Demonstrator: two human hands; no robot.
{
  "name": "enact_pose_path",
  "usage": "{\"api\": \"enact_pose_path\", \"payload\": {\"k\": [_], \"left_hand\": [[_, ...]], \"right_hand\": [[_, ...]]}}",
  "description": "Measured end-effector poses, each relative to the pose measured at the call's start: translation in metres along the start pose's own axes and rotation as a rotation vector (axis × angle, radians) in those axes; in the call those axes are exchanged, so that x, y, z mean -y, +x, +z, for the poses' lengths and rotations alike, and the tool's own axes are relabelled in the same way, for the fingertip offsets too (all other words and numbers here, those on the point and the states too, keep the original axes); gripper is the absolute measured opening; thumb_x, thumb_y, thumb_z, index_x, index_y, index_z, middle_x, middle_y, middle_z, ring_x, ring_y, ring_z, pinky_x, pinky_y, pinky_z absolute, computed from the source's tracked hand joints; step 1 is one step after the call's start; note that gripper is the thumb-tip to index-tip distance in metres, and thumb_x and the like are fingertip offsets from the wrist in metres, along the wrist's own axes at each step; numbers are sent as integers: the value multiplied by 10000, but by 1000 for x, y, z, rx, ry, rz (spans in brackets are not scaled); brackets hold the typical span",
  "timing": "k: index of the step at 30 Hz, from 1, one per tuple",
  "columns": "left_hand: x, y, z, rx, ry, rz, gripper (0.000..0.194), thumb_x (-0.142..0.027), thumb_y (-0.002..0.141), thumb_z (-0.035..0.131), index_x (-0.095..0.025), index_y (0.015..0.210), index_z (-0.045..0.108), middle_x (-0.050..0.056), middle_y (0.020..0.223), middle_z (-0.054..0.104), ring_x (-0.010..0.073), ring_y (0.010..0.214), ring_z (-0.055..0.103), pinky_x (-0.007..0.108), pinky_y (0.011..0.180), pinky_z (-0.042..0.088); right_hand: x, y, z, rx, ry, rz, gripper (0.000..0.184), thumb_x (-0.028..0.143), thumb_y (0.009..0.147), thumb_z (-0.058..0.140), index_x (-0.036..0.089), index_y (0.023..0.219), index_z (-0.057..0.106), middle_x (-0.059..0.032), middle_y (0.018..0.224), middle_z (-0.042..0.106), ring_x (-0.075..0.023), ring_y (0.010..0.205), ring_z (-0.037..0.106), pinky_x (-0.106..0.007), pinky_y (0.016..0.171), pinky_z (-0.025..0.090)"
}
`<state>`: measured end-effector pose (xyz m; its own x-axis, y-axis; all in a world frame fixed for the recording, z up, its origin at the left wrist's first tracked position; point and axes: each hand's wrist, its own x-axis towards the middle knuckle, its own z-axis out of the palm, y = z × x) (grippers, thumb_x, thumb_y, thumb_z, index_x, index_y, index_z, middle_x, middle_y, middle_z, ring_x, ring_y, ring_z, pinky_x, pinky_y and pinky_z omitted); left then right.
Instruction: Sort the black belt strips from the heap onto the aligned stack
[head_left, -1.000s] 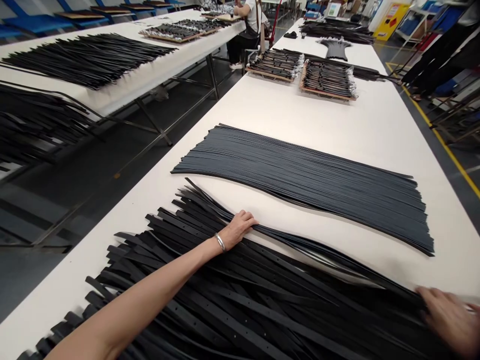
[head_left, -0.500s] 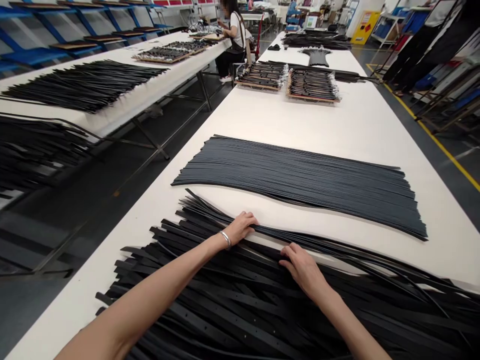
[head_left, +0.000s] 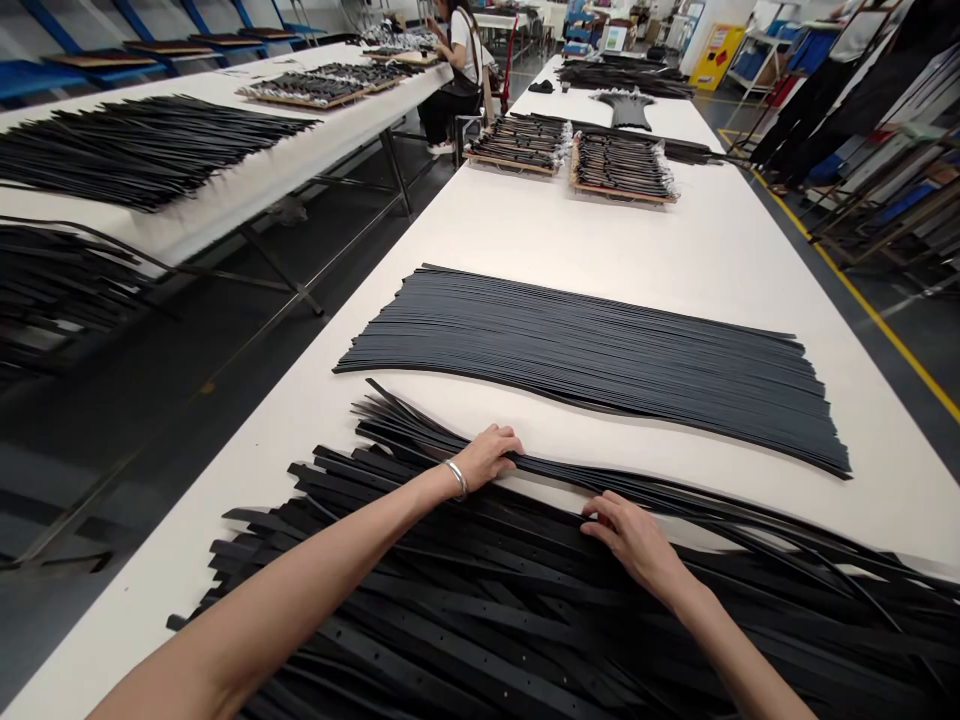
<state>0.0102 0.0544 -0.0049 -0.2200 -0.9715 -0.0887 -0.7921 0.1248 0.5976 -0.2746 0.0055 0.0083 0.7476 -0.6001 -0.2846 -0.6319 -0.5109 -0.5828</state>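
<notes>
A loose heap of black belt straps point(head_left: 480, 610) with punched holes covers the near end of a long white table point(head_left: 525, 230). My left hand point(head_left: 487, 456), with a silver bangle on the wrist, curls its fingers over the thin straps at the heap's far edge. A little to the right, my right hand point(head_left: 634, 535) rests on the same far edge, fingers bent and pressing on the straps. Beyond the heap lies a tidy flat layer of thin dark strips point(head_left: 600, 360), side by side.
Farther along the table stand two wooden boards point(head_left: 574, 160) loaded with black straps, with more strap piles behind. A parallel table point(head_left: 225, 190) on the left carries further black strips. A person point(head_left: 457, 50) sits at its far end. Yellow floor line on the right.
My right hand came in from the heap's far right end to its far edge near the left hand, then slid slightly right. The left hand stayed where it was.
</notes>
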Motion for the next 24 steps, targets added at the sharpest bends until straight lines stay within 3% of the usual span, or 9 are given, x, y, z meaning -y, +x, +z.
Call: {"api": "enact_pose_path", "payload": {"k": [5, 12, 16, 18, 21, 24], "left_hand": [[0, 0, -2, 9, -11, 2, 206, -102, 798, 567, -188, 979, 612, 44, 971, 567, 199, 930, 472, 309, 855, 383], [-2, -2, -2, 17, 17, -18, 189, -91, 800, 570, -188, 959, 602, 42, 986, 568, 190, 890, 476, 325, 871, 365], [0, -1, -1, 14, 12, -3, 187, -85, 811, 553, -200, 952, 594, 35, 983, 561, 185, 901, 479, 326, 884, 361], [0, -2, -1, 5, 18, -2, 171, -97, 819, 552, -198, 951, 592, 36, 977, 558, 184, 896, 477, 323, 872, 370], [-5, -6, 1, -32, 59, -11, 141, -146, 858, 524, -197, 978, 579, 45, 980, 544, 189, 893, 464, 320, 844, 385], [-13, -15, 4, -87, 159, 19, 178, -282, 905, 488, -204, 1056, 541, 61, 1027, 516, 205, 927, 443, 337, 842, 388]], "right_hand": [[14, 8, 1, 27, 41, 42, 164, 288, 838, 536, 290, 1000, 565, 28, 808, 564, -154, 730, 536, -282, 677, 365], [20, 12, 4, -16, -44, 101, 94, 216, 744, 604, 236, 810, 540, 5, 886, 574, -178, 853, 532, -283, 722, 358], [19, 16, 5, 12, -13, 45, 51, 213, 783, 574, 233, 789, 527, 21, 794, 597, -166, 765, 545, -275, 680, 361], [17, 19, 10, -78, -27, -26, 21, 216, 834, 529, 232, 821, 531, 7, 812, 597, -169, 772, 544, -278, 684, 371], [15, 24, 20, -302, -167, -126, 124, 231, 911, 437, 218, 843, 540, -36, 849, 583, -195, 837, 524, -312, 751, 376], [14, 29, 30, -400, -277, -166, 220, 228, 946, 369, 208, 819, 548, -52, 807, 571, -206, 830, 504, -337, 779, 374]]}}
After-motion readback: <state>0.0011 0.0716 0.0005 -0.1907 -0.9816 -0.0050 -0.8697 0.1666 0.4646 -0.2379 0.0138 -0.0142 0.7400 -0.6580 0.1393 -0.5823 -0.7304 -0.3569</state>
